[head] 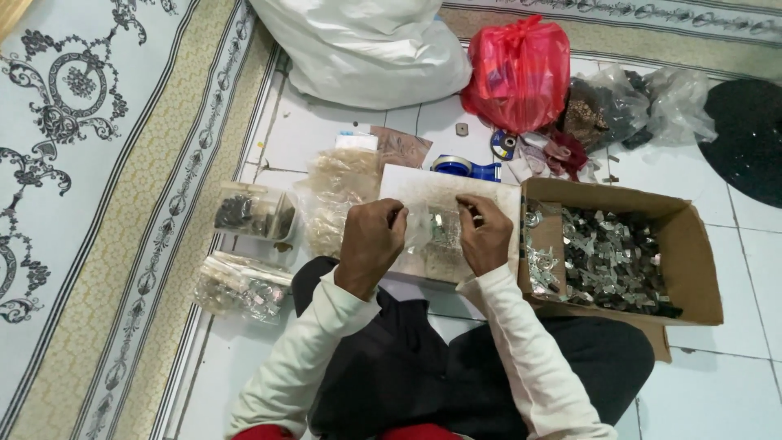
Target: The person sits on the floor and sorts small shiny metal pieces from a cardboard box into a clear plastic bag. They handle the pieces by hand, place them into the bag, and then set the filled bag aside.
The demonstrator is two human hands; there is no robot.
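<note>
— Both hands are pinching the same small clear bag [429, 231], just left of the cardboard box [652, 244]. The left hand [371, 244] is closed on one top corner, the right hand [485, 236] on the other, fingers pressed together on the plastic.

— And it's hanging over that white board [423, 191] beside the box, not resting flat?

— Looks so. There seem to be small shiny metal pieces inside it. If one pinch is slipping, I'd guess the bag is tipping and the pieces are scattering over the tiles left of the box.

— The box is brimming with the same bits, too.

— Right — and the right wrist is hovering close to the box's near wall. A nudge there could be knocking pieces loose.
</note>
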